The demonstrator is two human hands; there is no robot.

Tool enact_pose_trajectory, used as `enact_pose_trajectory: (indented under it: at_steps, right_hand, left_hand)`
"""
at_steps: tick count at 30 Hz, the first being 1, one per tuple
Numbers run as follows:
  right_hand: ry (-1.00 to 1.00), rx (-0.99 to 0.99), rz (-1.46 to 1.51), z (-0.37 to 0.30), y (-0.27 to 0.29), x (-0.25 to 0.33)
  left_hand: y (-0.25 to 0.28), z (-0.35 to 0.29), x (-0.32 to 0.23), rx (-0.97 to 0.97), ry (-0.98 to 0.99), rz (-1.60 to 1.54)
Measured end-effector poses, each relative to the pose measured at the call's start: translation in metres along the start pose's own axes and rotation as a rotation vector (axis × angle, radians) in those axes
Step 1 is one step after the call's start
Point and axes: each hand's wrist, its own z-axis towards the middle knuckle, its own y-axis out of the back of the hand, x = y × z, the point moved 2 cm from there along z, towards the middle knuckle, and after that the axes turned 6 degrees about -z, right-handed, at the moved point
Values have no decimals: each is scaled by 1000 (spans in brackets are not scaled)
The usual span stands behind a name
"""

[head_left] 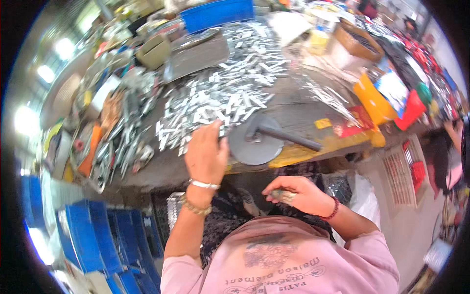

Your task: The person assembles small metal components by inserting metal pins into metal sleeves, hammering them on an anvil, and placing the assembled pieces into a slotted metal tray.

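Right grip (308, 196) on piece (282, 195) — small, greyish, blurred

Overall the light is bright and whitish. Well to the left of the left hand's fingers (208, 133), round lights (27, 121) blow out to plain white glare. Just beyond those fingers, the pale strips (210, 102) shine nearly white, their edges smeared by blur. Left of the right hand's fingers (272, 185), under the worktop (293, 105), it is dim. Far out from both hands, fisheye distortion bends shapes, and the corners go black.
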Motion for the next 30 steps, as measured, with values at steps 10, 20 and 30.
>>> enact_pose_trajectory:
  at_steps: [10, 20, 30]
  right_hand:
    - [532, -542, -689, -11, 53, 50]
    - [-27, -1156, -1373, -10, 189, 39]
    - [-38, -1029, -1635, 2, 196, 37]
  left_hand:
    - [8, 1, 10, -168, 125, -249]
    - [34, -22, 2, 140, 92, -265]
    - [1, -9, -16, 153, -37, -380]
